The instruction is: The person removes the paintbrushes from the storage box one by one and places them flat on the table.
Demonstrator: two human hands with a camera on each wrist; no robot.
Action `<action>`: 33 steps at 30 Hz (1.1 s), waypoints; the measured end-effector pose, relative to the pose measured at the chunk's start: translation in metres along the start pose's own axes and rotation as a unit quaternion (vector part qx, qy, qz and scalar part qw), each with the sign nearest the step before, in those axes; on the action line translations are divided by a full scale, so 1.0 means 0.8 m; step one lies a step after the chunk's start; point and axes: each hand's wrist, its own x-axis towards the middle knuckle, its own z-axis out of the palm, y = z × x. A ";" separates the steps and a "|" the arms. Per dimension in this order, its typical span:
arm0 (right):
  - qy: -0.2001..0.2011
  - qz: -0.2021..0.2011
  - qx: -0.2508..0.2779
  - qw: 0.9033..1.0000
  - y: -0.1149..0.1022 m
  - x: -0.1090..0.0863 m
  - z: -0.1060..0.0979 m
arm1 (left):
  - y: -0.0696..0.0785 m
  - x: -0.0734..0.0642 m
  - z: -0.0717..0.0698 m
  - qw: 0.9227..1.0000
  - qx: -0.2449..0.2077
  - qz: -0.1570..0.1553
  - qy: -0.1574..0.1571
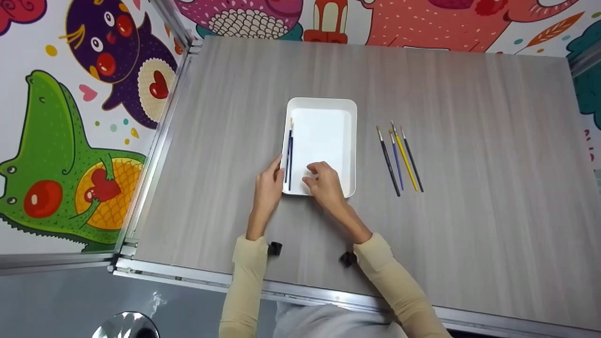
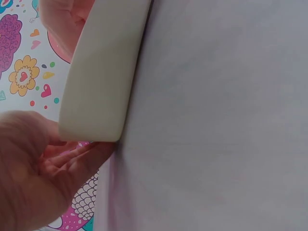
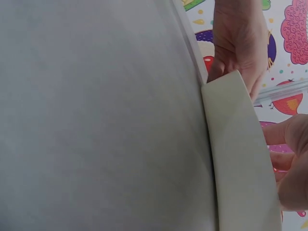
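A white rectangular tray [image 1: 324, 141] lies on the table with two dark-handled paintbrushes [image 1: 290, 155] side by side along its left wall. My left hand [image 1: 268, 188] rests against the outside of that wall near the front corner. In the left wrist view, fingers [image 2: 91, 156] reach along the end of the tray wall [image 2: 98, 72]. Over the front right part of the tray is my right hand [image 1: 326, 185], its fingers loosely bent with nothing between them. The right wrist view has this hand [image 3: 296, 159] just beyond the tray's front wall [image 3: 243, 159].
Right of the tray lie several more paintbrushes: a black one [image 1: 389, 162], a blue one [image 1: 397, 162], a yellow one [image 1: 407, 162] and a dark grey one [image 1: 413, 162]. A metal rail [image 1: 188, 281] edges the table's front. Painted panels [image 1: 103, 94] stand along the left and back.
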 end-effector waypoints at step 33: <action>-0.064 0.012 -0.057 0.996 -0.010 0.029 0.040 | 0.000 0.000 0.001 1.000 0.015 0.018 0.000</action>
